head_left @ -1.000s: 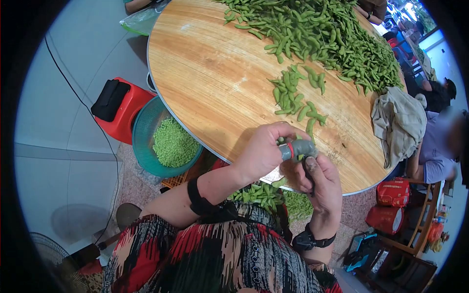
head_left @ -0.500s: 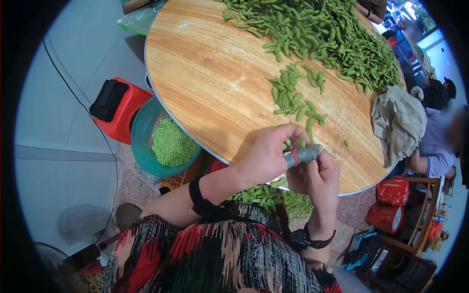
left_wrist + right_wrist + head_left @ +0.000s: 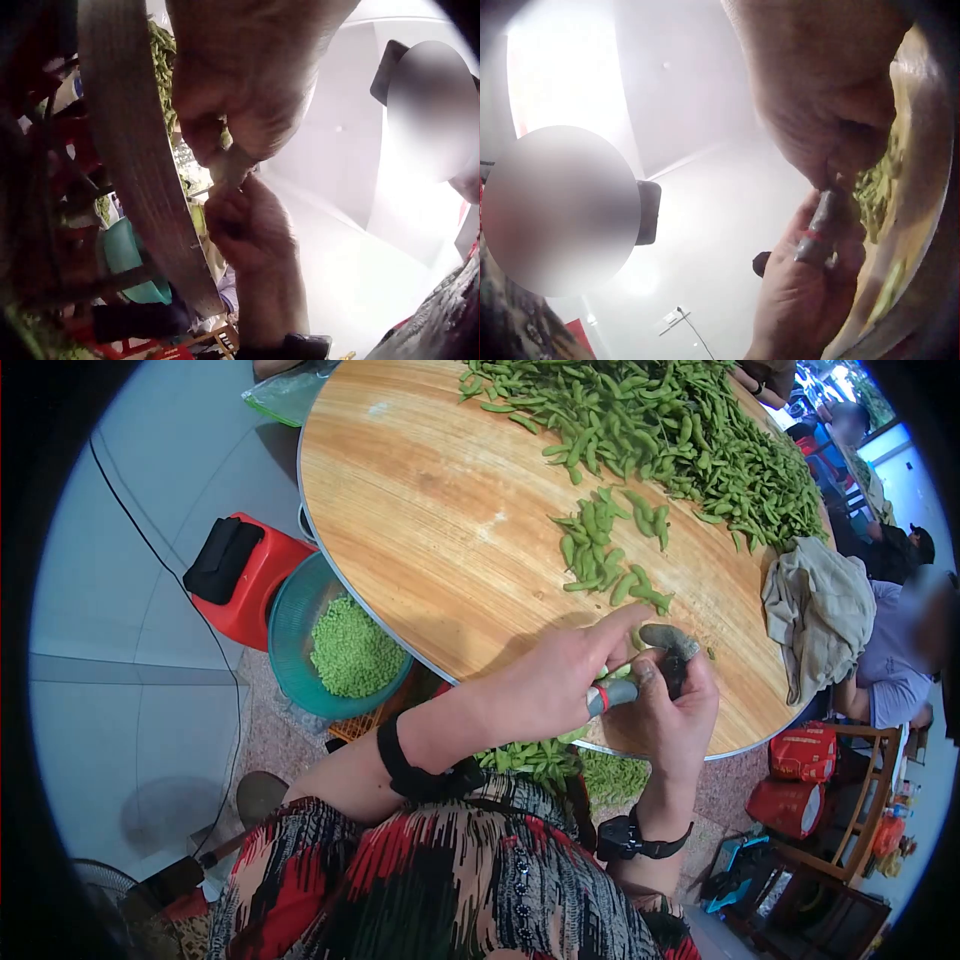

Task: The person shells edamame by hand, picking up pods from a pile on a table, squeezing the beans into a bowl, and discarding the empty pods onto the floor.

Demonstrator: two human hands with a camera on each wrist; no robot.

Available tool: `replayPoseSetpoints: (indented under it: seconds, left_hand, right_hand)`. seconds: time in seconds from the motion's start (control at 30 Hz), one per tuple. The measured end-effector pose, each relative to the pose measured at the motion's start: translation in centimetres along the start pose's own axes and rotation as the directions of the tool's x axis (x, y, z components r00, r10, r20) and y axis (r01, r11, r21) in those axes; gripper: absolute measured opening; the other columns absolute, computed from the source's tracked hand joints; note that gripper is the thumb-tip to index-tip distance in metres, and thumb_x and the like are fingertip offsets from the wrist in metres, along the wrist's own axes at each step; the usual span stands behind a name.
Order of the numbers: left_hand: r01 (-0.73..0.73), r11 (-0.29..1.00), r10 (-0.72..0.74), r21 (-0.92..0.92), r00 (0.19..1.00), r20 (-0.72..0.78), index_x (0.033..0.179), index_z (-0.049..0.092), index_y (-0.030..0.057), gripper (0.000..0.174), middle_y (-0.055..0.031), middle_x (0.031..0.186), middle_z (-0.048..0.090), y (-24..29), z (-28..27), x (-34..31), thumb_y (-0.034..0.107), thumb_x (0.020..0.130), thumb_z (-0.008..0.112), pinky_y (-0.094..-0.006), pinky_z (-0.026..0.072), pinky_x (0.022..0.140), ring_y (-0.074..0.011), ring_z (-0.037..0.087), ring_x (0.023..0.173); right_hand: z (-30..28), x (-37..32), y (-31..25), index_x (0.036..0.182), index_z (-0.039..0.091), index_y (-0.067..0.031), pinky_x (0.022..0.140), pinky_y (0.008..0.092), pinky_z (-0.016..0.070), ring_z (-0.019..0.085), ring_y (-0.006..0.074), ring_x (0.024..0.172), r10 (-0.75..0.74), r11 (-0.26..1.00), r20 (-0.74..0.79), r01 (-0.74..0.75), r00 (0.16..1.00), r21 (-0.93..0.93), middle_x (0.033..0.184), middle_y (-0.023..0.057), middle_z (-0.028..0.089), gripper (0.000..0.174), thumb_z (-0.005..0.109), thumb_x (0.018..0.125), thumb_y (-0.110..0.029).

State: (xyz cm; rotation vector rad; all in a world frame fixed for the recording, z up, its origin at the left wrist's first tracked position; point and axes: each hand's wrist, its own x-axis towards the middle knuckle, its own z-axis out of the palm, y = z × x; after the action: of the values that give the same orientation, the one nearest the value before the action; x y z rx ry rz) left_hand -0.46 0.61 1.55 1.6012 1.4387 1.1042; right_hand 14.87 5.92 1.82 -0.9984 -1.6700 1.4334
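Over the near edge of the round wooden table (image 3: 430, 520), both hands meet. The left hand (image 3: 545, 675) curls around green soybean pods (image 3: 614, 673), which show between its fingers. A grey cover with a red band (image 3: 603, 700) wraps its thumb, seen also in the right wrist view. Against that thumb's tip, the right hand (image 3: 682, 710) bends its thumb and fingers in a pinch on a pod, mostly hidden by the fingers. Grey and black covers show on the fingers around the pinch. A few loose pods (image 3: 600, 550) lie just beyond the hands.
A large heap of pods (image 3: 660, 430) covers the table's far side. Below the left edge stands a teal basket (image 3: 290, 660) of shelled beans (image 3: 355, 650), beside a red stool (image 3: 240, 600). A grey cloth (image 3: 815, 600) hangs at the right edge, near a seated person (image 3: 895, 660).
The hands stay together and shift slightly right. The left index finger now extends farther forward, and the right fingers have curled in closer around the left thumb's tip.
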Motion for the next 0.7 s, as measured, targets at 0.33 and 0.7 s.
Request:
replayPoseSetpoints:
  seconds: [0.33,0.7]
  left_hand:
    - [-0.427,0.862,0.446,-0.272,0.895,0.007,0.097,0.06,0.0061,0.021,-0.005,0.08,0.06,-1.9,-0.8,0.6,0.01,0.077,0.065,-0.0282,0.0462,0.068,-0.0184,0.059,0.075]
    - [0.179,0.678,-0.233,-0.713,0.972,0.022,0.091,0.052,0.0075,0.006,0.0026,0.074,0.05,-3.3,-0.5,0.9,0.013,0.09,0.051,-0.0169,0.0321,0.054,-0.003,0.041,0.061]
  right_hand:
    - [0.4,-0.6,1.9,0.101,0.048,0.0015,0.037,0.0151,0.0246,0.032,0.0015,0.043,0.146,0.426,0.242,-0.282,0.959,0.86,0.074,0.0048,0.05,0.018,0.053,0.084,0.001]
    - [-2.4,0.3,-1.7,0.1,0.06,-0.0026,0.055,0.0236,0.0431,0.055,0.0075,0.063,0.201,0.965,0.483,-0.088,0.852,-0.245,0.074,0.0026,0.062,0.019,0.057,0.081,-0.006]
